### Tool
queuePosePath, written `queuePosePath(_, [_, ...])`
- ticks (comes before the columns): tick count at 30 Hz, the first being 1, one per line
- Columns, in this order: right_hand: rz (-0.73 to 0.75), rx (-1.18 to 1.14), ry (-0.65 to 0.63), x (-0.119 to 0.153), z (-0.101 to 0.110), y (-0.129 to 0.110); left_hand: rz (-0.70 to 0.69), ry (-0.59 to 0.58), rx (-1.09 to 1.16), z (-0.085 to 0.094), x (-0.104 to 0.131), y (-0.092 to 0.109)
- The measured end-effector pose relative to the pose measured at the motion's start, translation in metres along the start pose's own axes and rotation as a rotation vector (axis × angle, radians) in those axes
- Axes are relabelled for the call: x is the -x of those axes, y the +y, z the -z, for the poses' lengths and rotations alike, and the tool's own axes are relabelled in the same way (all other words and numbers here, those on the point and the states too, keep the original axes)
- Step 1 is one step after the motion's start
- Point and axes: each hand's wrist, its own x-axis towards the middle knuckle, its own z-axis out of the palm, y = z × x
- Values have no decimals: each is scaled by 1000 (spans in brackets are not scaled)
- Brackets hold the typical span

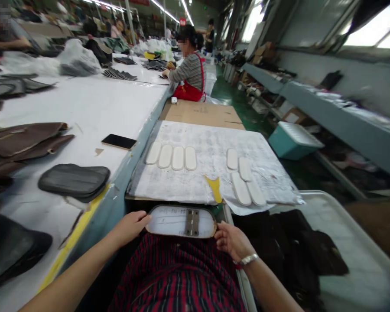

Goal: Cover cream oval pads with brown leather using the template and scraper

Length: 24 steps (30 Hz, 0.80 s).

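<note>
An oval plate, pale inside with a dark rim and a brown hinge-like metal piece across it, is held level above the lap. My left hand pinches its left end. At its right end, my right hand grips the edge with curled fingers; a metal band circles that wrist. Beyond the plate, a white-covered board carries several white oval pads in a row on its left and more pads on its right. A yellow Y-shaped piece lies near the board's front edge.
On the white table at left lie a phone, black oval pieces and brown bags. Dark items fill a pale tray at right. A seated person works ahead. A teal bin stands on the floor.
</note>
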Motion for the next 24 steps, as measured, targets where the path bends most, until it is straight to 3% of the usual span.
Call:
queuePosePath(4, [5, -64, 68, -1, -3, 2, -157, 89, -288, -1, -6, -8])
queuePosePath(12, [81, 83, 100, -5, -9, 4, -139, 38, -351, -3, -5, -11])
queuePosePath(20, [244, 480, 88, -3, -12, 4, -118, 57, -408, -4, 1, -4])
queuePosePath(24, [396, 859, 143, -3, -10, 2, -114, 78, -421, -5, 4, -2])
